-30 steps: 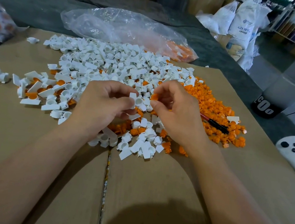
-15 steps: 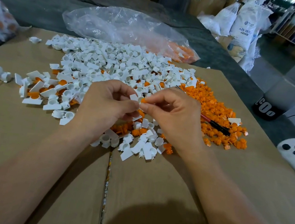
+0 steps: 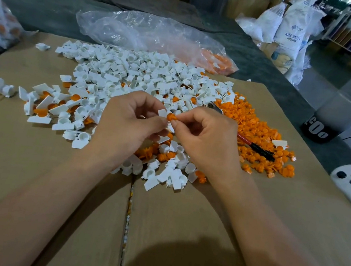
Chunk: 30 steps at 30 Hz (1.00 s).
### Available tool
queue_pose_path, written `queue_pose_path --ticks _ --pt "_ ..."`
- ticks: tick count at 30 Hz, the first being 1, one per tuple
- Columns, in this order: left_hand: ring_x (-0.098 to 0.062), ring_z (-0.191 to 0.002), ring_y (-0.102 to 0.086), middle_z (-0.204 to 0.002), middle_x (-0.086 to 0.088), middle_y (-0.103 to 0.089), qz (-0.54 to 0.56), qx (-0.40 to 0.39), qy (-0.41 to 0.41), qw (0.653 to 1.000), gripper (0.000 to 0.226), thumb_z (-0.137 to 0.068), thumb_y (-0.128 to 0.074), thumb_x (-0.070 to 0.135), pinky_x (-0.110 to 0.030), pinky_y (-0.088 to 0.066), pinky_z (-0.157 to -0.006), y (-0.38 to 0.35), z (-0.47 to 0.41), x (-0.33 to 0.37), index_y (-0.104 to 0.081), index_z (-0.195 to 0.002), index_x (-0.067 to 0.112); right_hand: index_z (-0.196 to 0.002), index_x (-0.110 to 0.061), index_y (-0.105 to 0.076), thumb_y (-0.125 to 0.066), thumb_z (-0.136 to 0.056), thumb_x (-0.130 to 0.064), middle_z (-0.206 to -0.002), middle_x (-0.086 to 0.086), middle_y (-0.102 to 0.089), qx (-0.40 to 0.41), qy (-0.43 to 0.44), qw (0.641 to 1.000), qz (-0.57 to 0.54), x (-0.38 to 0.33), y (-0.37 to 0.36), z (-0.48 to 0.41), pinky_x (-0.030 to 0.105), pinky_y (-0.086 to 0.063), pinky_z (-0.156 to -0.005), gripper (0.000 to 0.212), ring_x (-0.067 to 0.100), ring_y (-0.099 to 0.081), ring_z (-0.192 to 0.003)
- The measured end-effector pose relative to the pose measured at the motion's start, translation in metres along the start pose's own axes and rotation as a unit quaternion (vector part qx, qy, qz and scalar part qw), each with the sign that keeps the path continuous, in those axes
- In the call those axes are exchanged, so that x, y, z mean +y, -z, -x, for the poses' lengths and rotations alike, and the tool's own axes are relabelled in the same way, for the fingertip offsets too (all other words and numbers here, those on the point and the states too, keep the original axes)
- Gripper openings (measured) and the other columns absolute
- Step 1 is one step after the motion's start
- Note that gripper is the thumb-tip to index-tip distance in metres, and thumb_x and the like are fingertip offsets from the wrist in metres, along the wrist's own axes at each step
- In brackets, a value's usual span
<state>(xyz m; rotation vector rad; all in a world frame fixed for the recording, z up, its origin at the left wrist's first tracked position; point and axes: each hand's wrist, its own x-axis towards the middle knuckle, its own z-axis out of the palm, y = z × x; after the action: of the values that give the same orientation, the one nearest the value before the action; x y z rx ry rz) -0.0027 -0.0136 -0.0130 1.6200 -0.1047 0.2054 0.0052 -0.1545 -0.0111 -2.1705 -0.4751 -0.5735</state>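
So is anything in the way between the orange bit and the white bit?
Nothing visible. The right hand pinches the orange bit against the white bit, which the left hand holds; the two touch, with no loose piece between.

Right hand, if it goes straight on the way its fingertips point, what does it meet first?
Probably the white piece pinched in the left hand: the right hand points leftward at it, its orange cap seemingly touching it.

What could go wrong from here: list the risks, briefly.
1. The orange cap is pinched only at the fingertips of the right hand; it may slip and vanish into the loose parts below.
2. It could seat crooked in the white piece that the left hand pinches, since both are held in mid-air.
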Motion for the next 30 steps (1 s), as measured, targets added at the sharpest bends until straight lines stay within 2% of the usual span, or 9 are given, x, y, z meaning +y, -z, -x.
queue_pose_path --ticks 3,5,10,13,16,22,25,28,30 --pt "-0.004 -0.053 -0.064 -0.058 0.008 -0.067 -0.050 0.008 -0.031 0.998 0.025 -0.078 -0.068 -0.002 -0.018 -0.053 -0.051 -0.0008 0.0012 -0.0017 -0.064 -0.069 0.021 -0.071 -0.007 -0.069 -0.069 -0.077 -0.011 -0.067 0.000 -0.066 0.003 0.009 1.000 0.027 -0.0001 -0.0004 0.0004 0.041 -0.052 -0.056 0.007 0.015 -0.060 -0.058" --pt "-0.003 -0.052 -0.062 -0.061 0.012 -0.068 -0.091 0.024 -0.046 0.994 0.027 -0.078 -0.071 0.004 -0.024 -0.053 -0.054 -0.0018 0.0018 -0.0031 -0.065 -0.068 0.028 -0.069 -0.007 -0.067 -0.068 -0.077 -0.012 -0.064 0.000 -0.065 -0.001 0.009 0.999 0.040 0.0002 -0.0007 0.0007 0.040 -0.051 -0.055 0.009 0.015 -0.058 -0.056" --pt "-0.008 -0.057 -0.064 -0.067 0.010 -0.069 -0.111 0.036 -0.045 0.992 0.027 -0.077 -0.072 0.009 -0.033 -0.057 -0.063 -0.0019 0.0021 -0.0049 -0.065 -0.068 0.034 -0.068 -0.009 -0.065 -0.067 -0.078 -0.015 -0.060 -0.004 -0.062 -0.017 -0.017 0.999 0.045 -0.0002 -0.0029 0.0009 0.035 -0.050 -0.054 0.012 0.011 -0.056 -0.054" --pt "-0.005 -0.057 -0.064 -0.064 0.014 -0.068 -0.109 0.031 -0.053 0.992 0.027 -0.078 -0.071 0.010 -0.028 -0.057 -0.062 -0.0022 0.0040 -0.0034 -0.065 -0.069 0.035 -0.066 -0.014 -0.063 -0.066 -0.079 -0.017 -0.057 -0.014 -0.057 -0.026 -0.042 0.998 0.037 0.0004 -0.0039 0.0012 0.027 -0.047 -0.052 0.014 0.008 -0.055 -0.054" --pt "-0.002 -0.055 -0.063 -0.062 0.016 -0.067 -0.103 0.028 -0.057 0.993 0.027 -0.078 -0.071 0.009 -0.022 -0.054 -0.060 -0.0025 0.0052 -0.0024 -0.065 -0.069 0.034 -0.061 -0.022 -0.057 -0.066 -0.079 -0.018 -0.055 -0.015 -0.055 -0.029 -0.062 0.997 0.027 -0.0009 -0.0044 0.0016 0.022 -0.046 -0.051 0.021 0.006 -0.054 -0.054" --pt "-0.008 -0.060 -0.065 -0.070 0.012 -0.068 -0.107 0.033 -0.057 0.992 0.025 -0.078 -0.071 0.009 -0.024 -0.055 -0.062 -0.0034 0.0054 -0.0028 -0.065 -0.070 0.033 -0.059 -0.022 -0.056 -0.065 -0.081 -0.015 -0.057 -0.009 -0.060 -0.037 -0.105 0.993 -0.033 -0.0037 -0.0032 0.0004 0.036 -0.055 -0.059 0.025 0.014 -0.064 -0.059" --pt "-0.010 -0.062 -0.066 -0.070 0.011 -0.069 -0.108 0.038 -0.054 0.992 0.024 -0.078 -0.071 0.010 -0.028 -0.056 -0.064 -0.0022 0.0045 -0.0023 -0.065 -0.070 0.032 -0.069 -0.014 -0.062 -0.065 -0.084 -0.016 -0.059 -0.010 -0.056 -0.055 -0.065 0.996 -0.009 -0.0028 -0.0042 0.0005 0.030 -0.050 -0.058 0.015 0.011 -0.058 -0.059" --pt "-0.012 -0.062 -0.067 -0.069 0.008 -0.069 -0.093 0.042 -0.047 0.994 0.020 -0.079 -0.071 0.011 -0.030 -0.057 -0.064 -0.0006 0.0042 -0.0012 -0.066 -0.070 0.029 -0.079 -0.004 -0.064 -0.065 -0.084 -0.014 -0.064 -0.004 -0.055 -0.052 -0.007 0.999 0.009 -0.0005 -0.0037 0.0002 0.033 -0.046 -0.057 0.012 0.013 -0.053 -0.060" --pt "-0.014 -0.060 -0.067 -0.068 0.003 -0.070 -0.078 0.036 -0.040 0.995 0.021 -0.080 -0.069 0.007 -0.029 -0.057 -0.063 0.0005 0.0034 0.0000 -0.066 -0.070 0.025 -0.080 -0.003 -0.065 -0.067 -0.082 -0.014 -0.068 -0.003 -0.057 -0.045 0.019 0.999 0.004 0.0016 -0.0016 -0.0010 0.034 -0.046 -0.058 0.011 0.013 -0.053 -0.062"
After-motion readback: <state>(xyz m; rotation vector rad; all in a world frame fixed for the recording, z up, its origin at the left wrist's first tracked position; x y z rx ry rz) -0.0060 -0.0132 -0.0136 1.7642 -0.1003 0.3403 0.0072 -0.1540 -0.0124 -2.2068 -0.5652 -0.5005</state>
